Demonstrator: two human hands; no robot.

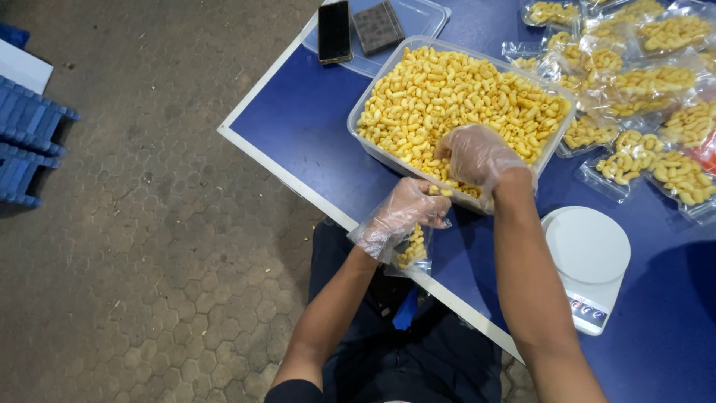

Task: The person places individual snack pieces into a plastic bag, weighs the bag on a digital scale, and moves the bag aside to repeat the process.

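Note:
A clear plastic tub (371, 88) full of yellow curled snacks (455, 97) stands on the blue table (313, 127). My right hand (477, 155), in a thin clear glove, is closed inside the tub's near edge with its fingers down among the snacks. My left hand (406, 211), also gloved, grips the mouth of a small clear bag (412, 250) partly filled with snacks, held just below the tub at the table's near edge.
A white round kitchen scale (589, 257) sits right of my right arm. Several filled clear snack bags (649, 82) lie at the far right. A clear lid (418, 19) carries a phone (335, 31) and a dark wallet (378, 27). Blue crates (26, 142) stand on the paved floor at left.

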